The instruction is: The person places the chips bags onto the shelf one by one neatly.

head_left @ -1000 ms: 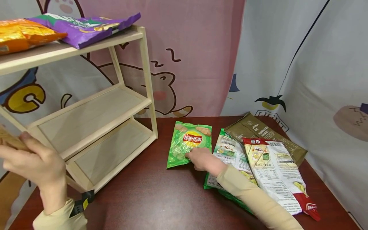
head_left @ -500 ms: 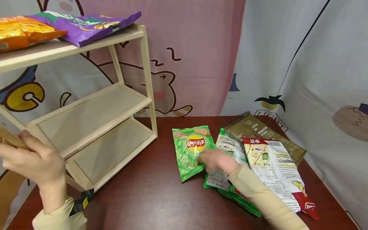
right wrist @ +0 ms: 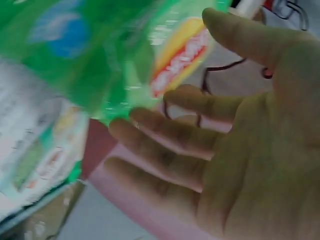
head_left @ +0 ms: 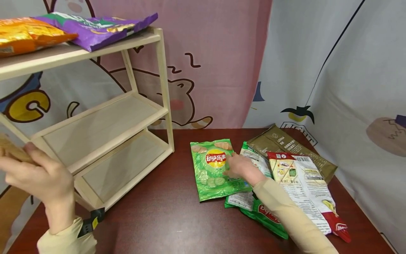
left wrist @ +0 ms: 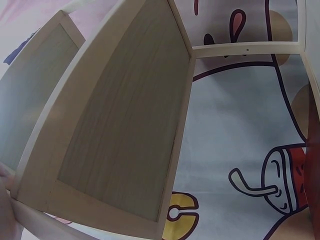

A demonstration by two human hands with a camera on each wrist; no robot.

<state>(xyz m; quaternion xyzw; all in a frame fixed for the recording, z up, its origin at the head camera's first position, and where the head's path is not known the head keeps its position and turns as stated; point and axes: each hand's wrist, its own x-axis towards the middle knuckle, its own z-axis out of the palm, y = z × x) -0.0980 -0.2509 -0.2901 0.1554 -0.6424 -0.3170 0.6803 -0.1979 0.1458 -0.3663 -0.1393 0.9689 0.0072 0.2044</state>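
Observation:
A green bag of Lay's chips [head_left: 207,176] lies face up on the table, its lower right corner over another green bag. My right hand [head_left: 242,167] is at its right edge. In the right wrist view the fingers [right wrist: 165,155] are spread and relaxed beside the chip bag [right wrist: 125,95], with the thumb near its edge; whether they touch it is unclear. At far left, my left hand [head_left: 44,176] grips a wooden part of the shelf [head_left: 11,150]. Only a bit of that hand shows at the left wrist view's lower left edge, by the shelf frame [left wrist: 37,195].
Orange [head_left: 31,37] and purple [head_left: 104,30] snack bags lie on the shelf's top board. Right of the chip bag are a green-edged bag [head_left: 263,211] lying back up, a red and white bag [head_left: 304,190] and a brown bag [head_left: 285,144]. Printed curtains [head_left: 219,63] hang behind.
The green chip bag has turned and come nearer, its lower right corner now across the neighbouring bag. My right hand has let go of that corner and moved up its edge. My left hand stays put.

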